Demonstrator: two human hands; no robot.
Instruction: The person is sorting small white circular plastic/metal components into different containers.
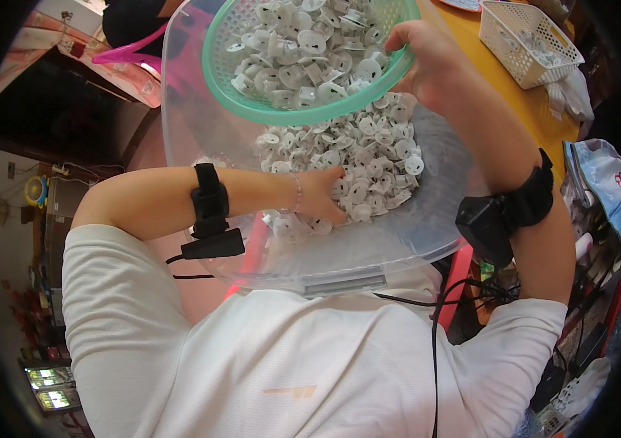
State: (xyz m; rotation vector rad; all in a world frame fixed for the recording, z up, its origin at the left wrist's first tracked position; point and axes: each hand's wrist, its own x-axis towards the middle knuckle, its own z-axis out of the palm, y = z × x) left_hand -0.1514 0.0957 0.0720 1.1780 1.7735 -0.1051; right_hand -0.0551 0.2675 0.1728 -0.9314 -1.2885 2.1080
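A mint-green plastic basket (212, 69), its mesh wall showing at the right, is tilted over a large clear plastic bin (445, 212) at the far side. Small white plastic parts (310, 44) with round discs fill the basket. My right hand (427, 67) grips the basket's right rim, with the thumb over the edge. Below it, a heap of similar white parts (372, 150) lies in the bin. My left hand (320, 196) reaches into the bin from the left and touches the heap's near left side, thumb and fingers apart. Some fingertips are hidden among the parts.
A white perforated basket (518, 55) holding clear pieces stands on the yellow table (537, 120) at the far right. Black cables (464, 296) run by the bin's near right corner. A pink chair (132, 52) is at the far left. Clutter surrounds a blue bag (606, 182).
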